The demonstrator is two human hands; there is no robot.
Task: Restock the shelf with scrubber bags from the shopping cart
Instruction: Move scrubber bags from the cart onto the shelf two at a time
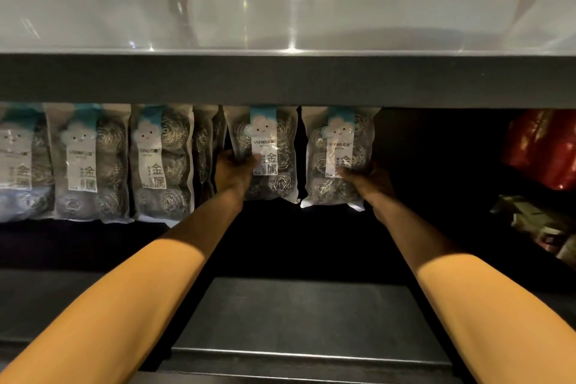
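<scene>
Steel-wool balls fill clear packs (cloud labels): left hand [232,169] fingers clasp left bag [274,134], right hand [374,181] fingers right bag [339,146]

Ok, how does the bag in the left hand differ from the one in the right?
The left-hand bag hangs nearly upright, gripped at its left edge by the left hand; the right-hand bag tilts, gripped low on its right side by the right hand. Same cloud label, steel scrubbers in both.

Scrubber bags [267,153]: glossy clear plastic w/ shiny metal wire coils; shelf edge [286,79]: matt dark metal.
</scene>
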